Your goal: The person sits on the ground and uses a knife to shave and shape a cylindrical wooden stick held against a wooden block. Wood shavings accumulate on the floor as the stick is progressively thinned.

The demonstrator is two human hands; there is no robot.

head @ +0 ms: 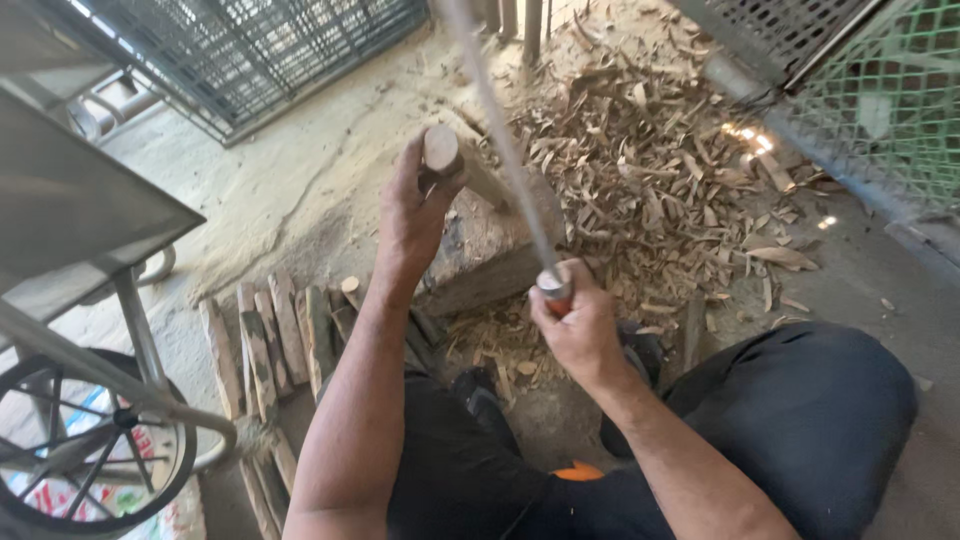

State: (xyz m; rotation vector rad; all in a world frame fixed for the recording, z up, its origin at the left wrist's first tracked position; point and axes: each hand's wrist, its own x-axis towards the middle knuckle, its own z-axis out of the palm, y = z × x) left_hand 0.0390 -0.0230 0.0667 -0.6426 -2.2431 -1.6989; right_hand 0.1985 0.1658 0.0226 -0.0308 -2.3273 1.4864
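A dusty concrete floor (300, 190) spreads under the seated person, strewn with sawdust and wood scraps. Nearest the camera, dark trousers (800, 420) cover the bent knees. Just beyond them, the right hand (575, 325) is closed around the handle of a long blade (500, 140), which rises blurred toward the top of the view. To the left, the left hand (415, 215) is wrapped around a round wooden stick (445, 155), holding it tilted with its lower end on a chopping block (490, 250) that sits between the two arms. Beside the left forearm, a row of split wooden pieces (275, 340) lies on the ground, and a wheel (90, 450) of a cart stands at the left edge. Farther off, a heap of wood chips (660, 170) covers the floor, with a wire grille (270, 50) behind and green mesh (890, 100) to the right.
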